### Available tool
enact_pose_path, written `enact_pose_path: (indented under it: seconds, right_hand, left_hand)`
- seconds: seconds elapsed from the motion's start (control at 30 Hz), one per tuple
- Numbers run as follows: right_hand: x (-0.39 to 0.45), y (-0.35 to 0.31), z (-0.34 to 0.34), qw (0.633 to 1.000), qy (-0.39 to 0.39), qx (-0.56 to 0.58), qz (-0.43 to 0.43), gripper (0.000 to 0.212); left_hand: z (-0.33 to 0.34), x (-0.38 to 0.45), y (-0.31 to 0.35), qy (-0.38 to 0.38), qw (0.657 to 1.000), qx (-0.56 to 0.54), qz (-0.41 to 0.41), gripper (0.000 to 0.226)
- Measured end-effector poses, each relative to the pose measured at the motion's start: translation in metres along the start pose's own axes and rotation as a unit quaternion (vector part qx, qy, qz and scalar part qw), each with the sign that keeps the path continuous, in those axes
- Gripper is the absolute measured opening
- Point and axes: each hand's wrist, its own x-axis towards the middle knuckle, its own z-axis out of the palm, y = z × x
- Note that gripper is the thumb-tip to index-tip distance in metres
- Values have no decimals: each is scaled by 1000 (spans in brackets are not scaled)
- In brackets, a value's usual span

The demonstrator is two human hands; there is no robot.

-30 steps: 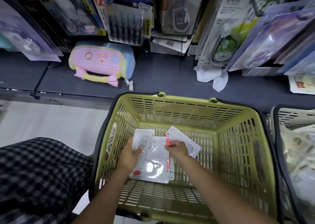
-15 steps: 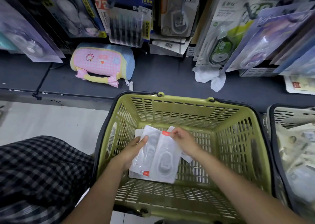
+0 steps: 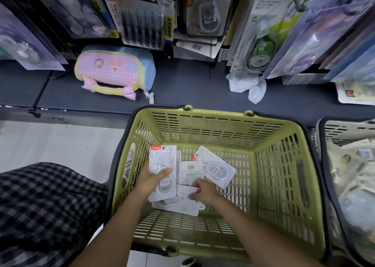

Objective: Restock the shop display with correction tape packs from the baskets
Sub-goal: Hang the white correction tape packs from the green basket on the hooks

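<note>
Down at the bottom of the frame both arms reach into the green basket [image 3: 284,185]. The left hand [image 3: 151,180] has its grip wrapped round a clear correction tape pack [image 3: 161,161], thumb across the front, the pack standing nearly upright with its red tab on top; to my eye that's a collecting hold, one pack ready so more can be stacked against it. The right hand [image 3: 205,191], lower centre, has its fingertips on another pack [image 3: 178,202] lying flat on the basket floor; whether that grip has pinched the edge or only touches it I cannot tell.

Just above the hands, two more packs lie loose in the basket: one label-side up [image 3: 190,172] showing a barcode, and one tilted pack [image 3: 215,168] toward the centre. Little else in there, so this basket looks nearly emptied.

At the right edge a second grey basket [image 3: 345,130] is piled with pale packets.

Further up, the dark shelf [image 3: 192,84] carries a pink pencil case [image 3: 113,67] and a crumpled white tissue [image 3: 245,85]. Along the top, hanging display packs [image 3: 261,33] crowd the rack, where these packs are headed.
</note>
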Motion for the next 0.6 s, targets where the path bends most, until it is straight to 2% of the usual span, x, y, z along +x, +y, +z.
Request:
enact_pose_path:
  seconds: [0.07,0.13,0.23,0.3,0.43,0.53,0.6]
  right_hand:
    - [0,1,-4,1000,-26,-15,-2,35]
    - [-6,0,-14,1000,1,5,-18,17]
    - [-23,-2,-50,994,41,89,-56,22]
    - [-40,-6,-83,986,46,135,-84,15]
    - [-55,-38,-118,977,32,170,-125,1]
    - [-40,-68,-104,972,62,148,-170,13]
    - [-24,-80,-86,971,79,141,-175,5]
  left_hand:
    - [1,1,0,1,1000,-5,18,33]
    - [1,1,6,-1,999,-3,47,33]
    - [0,7,22,-21,996,21,83,47]
    - [-1,10,34,-47,994,35,87,51]
    - [4,7,41,-140,986,85,15,44]
    - [9,1,28,-222,970,14,-97,63]
    - [10,-5,24,-257,960,35,-103,68]
